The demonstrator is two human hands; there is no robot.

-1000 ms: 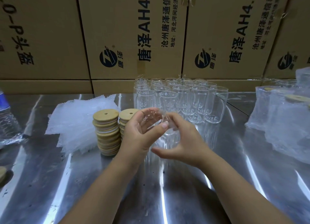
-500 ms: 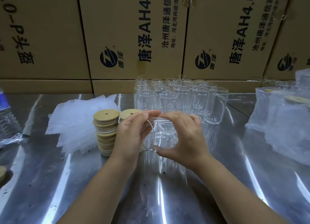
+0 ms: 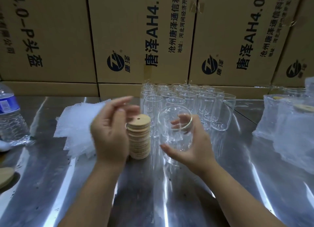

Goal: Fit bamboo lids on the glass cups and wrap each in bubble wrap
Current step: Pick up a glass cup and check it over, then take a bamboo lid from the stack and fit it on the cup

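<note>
Right hand grasps one glass cup by the lower wall, mouth tilted toward me, thumb below, fingers wrapped behind. I judge it rigid, slick, breakable; grip the body, never pinch the rim. Left hand is loose and empty, fingers spread just over the bamboo lid stack, thumb side touching it. I'd take the top disc by its edges; light, stiff. Beyond the left fingers, bubble wrap sheets: soft, floppy. Past the right fingertips, the waiting cups.
</note>
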